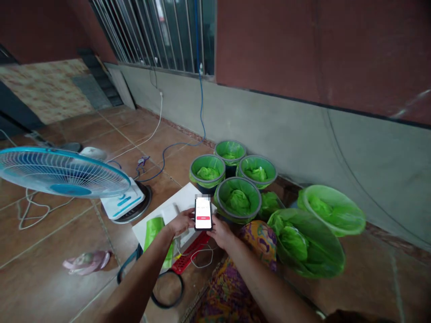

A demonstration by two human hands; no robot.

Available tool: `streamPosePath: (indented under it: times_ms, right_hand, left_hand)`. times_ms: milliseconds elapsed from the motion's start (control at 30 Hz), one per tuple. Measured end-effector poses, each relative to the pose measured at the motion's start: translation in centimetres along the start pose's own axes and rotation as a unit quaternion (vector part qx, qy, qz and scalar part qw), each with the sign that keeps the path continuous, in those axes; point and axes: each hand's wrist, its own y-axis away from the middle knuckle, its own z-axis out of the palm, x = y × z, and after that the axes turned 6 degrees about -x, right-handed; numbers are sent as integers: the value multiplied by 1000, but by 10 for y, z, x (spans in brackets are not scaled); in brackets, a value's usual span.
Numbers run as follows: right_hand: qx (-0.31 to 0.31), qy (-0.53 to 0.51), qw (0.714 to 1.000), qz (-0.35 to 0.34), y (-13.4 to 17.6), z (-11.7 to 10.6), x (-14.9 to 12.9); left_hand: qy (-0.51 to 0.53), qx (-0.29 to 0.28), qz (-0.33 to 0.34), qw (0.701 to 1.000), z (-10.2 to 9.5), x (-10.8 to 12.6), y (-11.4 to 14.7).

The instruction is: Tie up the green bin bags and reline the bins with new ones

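Note:
A smartphone (203,215) with a lit white screen and a red button is held upright between my two hands. My left hand (182,223) grips its left edge, and my right hand (220,230) grips its right edge. Beneath the phone lies a white board (190,193). A roll of green plastic bags (154,231) rests on the board beside my left forearm. Just right of the phone stands a round bin (237,199) with a grey rim and a green bag lining it.
Several more bag-lined bins (257,171) stand by the wall, with green-lined containers (308,244) at the right. A blue fan (63,172) leans in from the left. A red basket (191,253), a black ring (168,289), a pink bag (88,261) and a blue cable (164,154) lie on the tiles.

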Motion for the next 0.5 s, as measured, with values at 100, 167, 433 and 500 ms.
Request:
streamPosePath:
  times_ms: [100, 167, 433, 500]
  right_hand:
    - [7, 16, 1000, 0, -10, 1, 5]
    - [13, 15, 1000, -2, -15, 2, 9]
    - [3, -7, 1000, -10, -22, 8, 19]
    - [-16, -28, 999, -38, -26, 7, 25]
  left_hand:
    - [-32, 0, -14, 999, -11, -5, -10]
    - [-50, 12, -24, 998, -16, -7, -13]
    - [-165, 48, -23, 985, -15, 4, -12]
    - [-168, 47, -10, 985, -12, 9, -10]
